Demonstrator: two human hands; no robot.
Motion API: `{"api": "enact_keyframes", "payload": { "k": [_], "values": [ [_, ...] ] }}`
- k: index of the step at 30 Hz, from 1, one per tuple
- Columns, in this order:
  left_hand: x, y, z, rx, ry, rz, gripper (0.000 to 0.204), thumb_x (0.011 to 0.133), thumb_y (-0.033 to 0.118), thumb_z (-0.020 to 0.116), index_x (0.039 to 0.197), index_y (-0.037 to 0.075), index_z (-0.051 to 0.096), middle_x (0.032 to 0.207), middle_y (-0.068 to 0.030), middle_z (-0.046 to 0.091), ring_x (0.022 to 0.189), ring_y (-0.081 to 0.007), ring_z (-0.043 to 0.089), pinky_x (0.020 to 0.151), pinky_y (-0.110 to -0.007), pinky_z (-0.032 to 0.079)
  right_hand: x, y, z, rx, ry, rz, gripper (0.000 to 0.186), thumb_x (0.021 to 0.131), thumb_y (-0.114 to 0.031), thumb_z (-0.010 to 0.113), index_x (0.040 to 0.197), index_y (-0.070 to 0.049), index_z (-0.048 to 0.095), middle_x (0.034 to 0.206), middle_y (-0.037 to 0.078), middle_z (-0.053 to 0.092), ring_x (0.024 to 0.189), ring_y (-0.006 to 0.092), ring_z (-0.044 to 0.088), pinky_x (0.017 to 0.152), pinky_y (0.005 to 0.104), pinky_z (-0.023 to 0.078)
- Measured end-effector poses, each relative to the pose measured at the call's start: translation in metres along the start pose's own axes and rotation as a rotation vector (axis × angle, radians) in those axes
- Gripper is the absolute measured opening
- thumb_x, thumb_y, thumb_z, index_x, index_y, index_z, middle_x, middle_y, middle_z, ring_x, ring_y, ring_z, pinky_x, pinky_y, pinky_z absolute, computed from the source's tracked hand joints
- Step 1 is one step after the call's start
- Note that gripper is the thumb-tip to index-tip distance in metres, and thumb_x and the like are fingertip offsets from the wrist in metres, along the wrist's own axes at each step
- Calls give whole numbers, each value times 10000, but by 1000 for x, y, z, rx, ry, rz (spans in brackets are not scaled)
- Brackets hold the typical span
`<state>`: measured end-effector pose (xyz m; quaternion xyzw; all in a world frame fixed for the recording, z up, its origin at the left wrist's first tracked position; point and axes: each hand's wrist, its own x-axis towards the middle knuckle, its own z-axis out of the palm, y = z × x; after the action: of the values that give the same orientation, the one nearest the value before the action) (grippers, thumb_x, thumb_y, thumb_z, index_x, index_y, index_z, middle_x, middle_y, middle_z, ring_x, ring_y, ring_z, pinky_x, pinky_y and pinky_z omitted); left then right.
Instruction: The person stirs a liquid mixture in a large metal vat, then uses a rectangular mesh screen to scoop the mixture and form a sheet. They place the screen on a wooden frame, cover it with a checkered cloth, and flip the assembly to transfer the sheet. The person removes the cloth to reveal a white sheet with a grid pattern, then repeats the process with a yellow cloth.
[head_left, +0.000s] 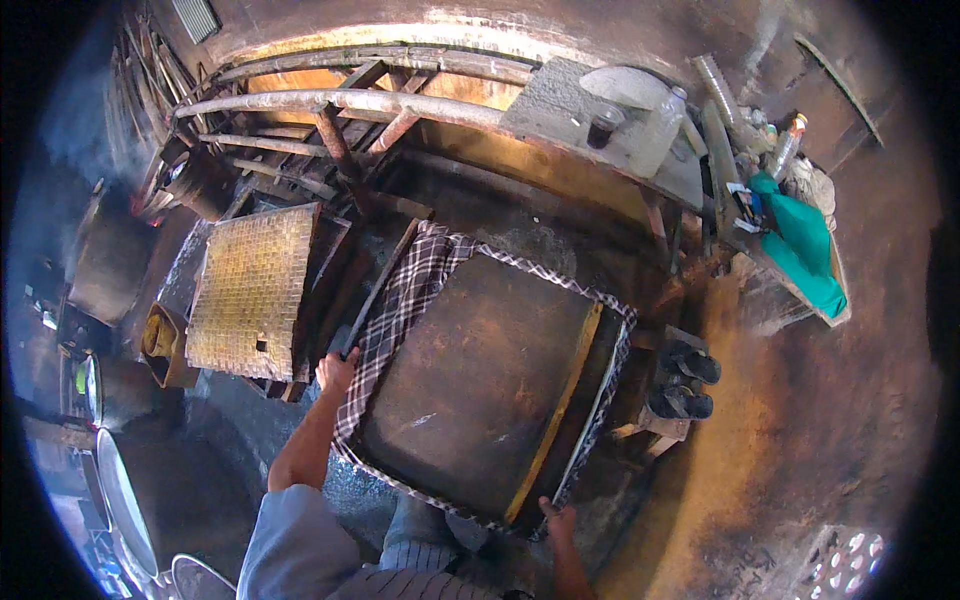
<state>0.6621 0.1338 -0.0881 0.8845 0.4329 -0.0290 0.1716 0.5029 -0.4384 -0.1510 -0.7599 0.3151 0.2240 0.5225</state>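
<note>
In front of me lies a large square frame with a checked cloth (392, 300) draped over its edges. A flat dark-brown surface (470, 350) fills its middle; I cannot tell whether it is a board or liquid. Near its right side runs a narrow yellow strip (556, 415). My left hand (337, 370) is closed on the frame's left edge, by the lower end of a dark wooden bar (385, 278). At the near right corner my right hand (560, 520) grips the rim, thumb on top and the other fingers mostly hidden.
A woven mat panel (250, 290) leans at left, beside large metal pots (125, 495). Behind the frame stands a pole rack (350, 100). A ledge (560, 105) holds a plastic jug (658, 135). Dark sandals (685, 385) rest on a small stand; green cloth (805, 250) hangs at right.
</note>
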Motion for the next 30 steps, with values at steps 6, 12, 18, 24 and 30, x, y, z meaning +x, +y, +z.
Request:
{"api": "enact_keyframes", "payload": {
  "k": [6, 12, 18, 24, 30],
  "values": [
    [-115, 35, 48, 115, -136, -5, 676, 806, 696, 580, 990, 61, 724, 1001, -214, 693, 974, -390, 664, 845, -488, 522, -8, -38, -134, 474, -189, 13, 468, 812, -113, 749, 1214, 16, 547, 1045, 74, 624, 935, 249, 592, 898, 419, 467],
    [-174, 61, 40, -40, -189, -37, 623, 824, 656, 587, 1033, 82, 708, 988, -231, 684, 976, -404, 650, 849, -505, 508, -63, -8, -151, 268, 151, -82, 709, 791, -122, 768, 1390, 0, 408, 1307, 145, 513, 1193, 308, 474, 1028, 475, 368],
    [-200, 99, 60, 132, 266, 328, 604, 915, 469, 547, 1388, 105, 453, 1526, -172, 299, 1393, -412, 275, 1076, -602, 278, -61, 43, -143, 806, -200, 185, 722, 839, -397, 667, 1424, -60, 410, 1411, 103, 467, 1302, 312, 421, 1075, 467, 356],
    [-402, 217, 92, 223, -442, 891, 771, 905, 599, 459, 1530, 195, 257, 1621, -97, 90, 1468, -432, 17, 1128, -658, 91, -20, 54, -139, 1034, -351, 296, 686, 917, -593, 468, 1383, -90, 481, 1367, 91, 521, 1265, 323, 477, 1078, 453, 377],
    [-472, 215, 93, 185, -502, 1031, 855, 879, 649, 465, 1552, 206, 179, 1628, -104, -25, 1454, -468, -83, 1099, -710, 35, 9, 59, -131, 964, -392, 149, 698, 929, -619, 411, 1386, -96, 483, 1356, 95, 530, 1246, 305, 499, 1076, 443, 386]
  ]
}}
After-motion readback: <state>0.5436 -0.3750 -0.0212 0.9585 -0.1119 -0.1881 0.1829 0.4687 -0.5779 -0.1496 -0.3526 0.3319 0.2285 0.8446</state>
